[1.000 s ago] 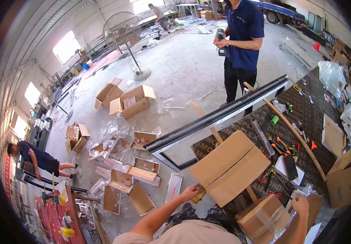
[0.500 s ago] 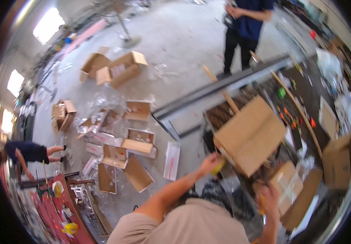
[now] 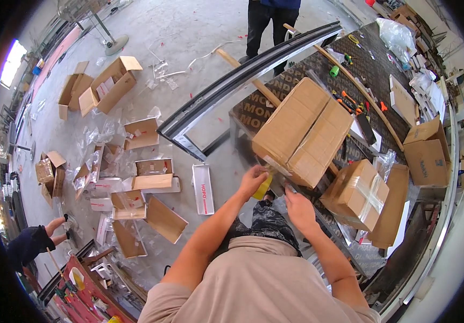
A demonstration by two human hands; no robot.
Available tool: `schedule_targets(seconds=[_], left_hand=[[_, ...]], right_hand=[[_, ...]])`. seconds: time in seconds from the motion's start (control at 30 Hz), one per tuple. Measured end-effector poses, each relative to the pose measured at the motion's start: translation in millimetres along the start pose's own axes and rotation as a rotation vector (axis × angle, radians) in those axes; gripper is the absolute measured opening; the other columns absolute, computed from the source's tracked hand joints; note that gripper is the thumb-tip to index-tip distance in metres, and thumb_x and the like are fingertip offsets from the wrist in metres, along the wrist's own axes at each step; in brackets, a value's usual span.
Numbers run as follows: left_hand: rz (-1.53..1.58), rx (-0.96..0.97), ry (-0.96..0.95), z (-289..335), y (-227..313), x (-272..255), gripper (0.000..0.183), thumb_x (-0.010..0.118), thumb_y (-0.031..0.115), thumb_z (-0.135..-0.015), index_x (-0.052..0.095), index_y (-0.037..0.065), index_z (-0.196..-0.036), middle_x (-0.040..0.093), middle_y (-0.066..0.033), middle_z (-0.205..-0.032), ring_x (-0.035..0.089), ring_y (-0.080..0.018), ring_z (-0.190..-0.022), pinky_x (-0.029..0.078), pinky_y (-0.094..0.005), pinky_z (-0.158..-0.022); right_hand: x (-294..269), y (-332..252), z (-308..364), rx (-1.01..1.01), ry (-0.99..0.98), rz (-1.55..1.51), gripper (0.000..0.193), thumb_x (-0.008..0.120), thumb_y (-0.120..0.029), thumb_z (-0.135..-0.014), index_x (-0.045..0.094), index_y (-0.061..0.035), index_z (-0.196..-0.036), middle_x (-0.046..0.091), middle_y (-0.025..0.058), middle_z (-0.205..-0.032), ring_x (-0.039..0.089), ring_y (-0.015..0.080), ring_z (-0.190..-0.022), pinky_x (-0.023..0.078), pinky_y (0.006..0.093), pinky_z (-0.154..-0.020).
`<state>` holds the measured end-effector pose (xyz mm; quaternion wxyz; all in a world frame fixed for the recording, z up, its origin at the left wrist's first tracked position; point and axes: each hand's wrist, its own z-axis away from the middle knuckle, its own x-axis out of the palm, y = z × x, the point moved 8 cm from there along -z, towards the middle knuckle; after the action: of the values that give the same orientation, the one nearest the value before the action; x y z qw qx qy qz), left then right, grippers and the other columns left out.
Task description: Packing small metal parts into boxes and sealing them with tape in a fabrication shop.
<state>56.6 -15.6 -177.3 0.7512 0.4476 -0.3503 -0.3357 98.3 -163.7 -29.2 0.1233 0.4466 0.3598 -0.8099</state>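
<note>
A large cardboard box (image 3: 302, 121) rests on the dark workbench in front of me, a seam running across its top. My left hand (image 3: 252, 182) is closed on a yellow roll of tape (image 3: 262, 188) by the box's near lower corner. A light strip (image 3: 276, 164) lies along the near side face, just above the roll. Close to the same near edge, my right hand (image 3: 299, 209) has its fingers closed; a small greyish tip shows at them, too small to name. Right of that hand stands a smaller taped cardboard box (image 3: 358, 195).
A long dark metal frame (image 3: 253, 81) juts off the bench to the left. Opened cartons (image 3: 164, 218) and plastic wrap cover the left floor. An open box (image 3: 426, 153) and orange-handled tools (image 3: 348, 102) lie on the right. One person (image 3: 267, 27) stands beyond the bench, another at left.
My right hand has moved up and left, from beside the smaller box to the large box's near edge. The left hand stays by the corner with the tape. My view has shifted.
</note>
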Motion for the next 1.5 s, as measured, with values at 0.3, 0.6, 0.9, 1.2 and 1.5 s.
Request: schedule_targets(seconds=[0.3,0.6,0.9,1.2,1.5], left_hand=[[-0.249,0.219,0.124,-10,17,-2,0.010,0.055,0.009,-0.089,0.053,0.004,-0.097,0.052,-0.0003,-0.070,0.044,-0.0048,-0.065,0.039,-0.0227,-0.056],[-0.529,-0.211,-0.302,47,-84,-13,0.024,0.064,0.027,-0.081,0.062,0.006,-0.094,0.065,-0.0119,-0.084,0.063,-0.0216,-0.078,0.050,-0.0358,-0.070],[-0.141,-0.359,-0.043,21,-49,-62,0.018,0.063,0.017,-0.085,0.061,0.004,-0.097,0.063,-0.0057,-0.083,0.058,-0.0131,-0.071,0.048,-0.0265,-0.063],[-0.093,-0.205,0.027,47,39,-72,0.018,0.063,0.014,-0.086,0.064,0.003,-0.102,0.063,-0.0037,-0.085,0.057,-0.0099,-0.077,0.044,-0.0220,-0.069],[-0.445,0.059,-0.083,49,189,-67,0.010,0.065,0.007,-0.082,0.068,0.003,-0.090,0.064,-0.0037,-0.087,0.058,-0.0110,-0.079,0.044,-0.0226,-0.069]], right_hand=[[13,-23,-45,0.048,0.030,0.254,0.022,0.047,-0.013,-0.087,0.055,-0.0015,-0.104,0.063,0.0234,-0.083,0.062,0.0403,-0.080,0.050,0.0477,-0.070],[27,-42,-62,-0.055,-0.070,0.114,0.019,0.054,-0.019,-0.085,0.059,-0.0006,-0.089,0.063,0.0209,-0.082,0.062,0.0378,-0.078,0.049,0.0466,-0.068],[-6,-65,-87,-0.400,0.000,-0.116,0.029,0.053,-0.015,-0.087,0.055,-0.0007,-0.112,0.061,0.0170,-0.108,0.057,0.0332,-0.102,0.045,0.0406,-0.087],[-21,-27,-34,-0.197,-0.089,-0.604,0.020,0.051,-0.015,-0.092,0.059,-0.0007,-0.104,0.063,0.0115,-0.099,0.061,0.0237,-0.094,0.048,0.0341,-0.081],[-169,194,-86,0.254,0.704,-1.240,0.026,0.054,-0.010,-0.091,0.052,0.0051,-0.111,0.062,0.0126,-0.097,0.063,0.0218,-0.083,0.051,0.0339,-0.076]])
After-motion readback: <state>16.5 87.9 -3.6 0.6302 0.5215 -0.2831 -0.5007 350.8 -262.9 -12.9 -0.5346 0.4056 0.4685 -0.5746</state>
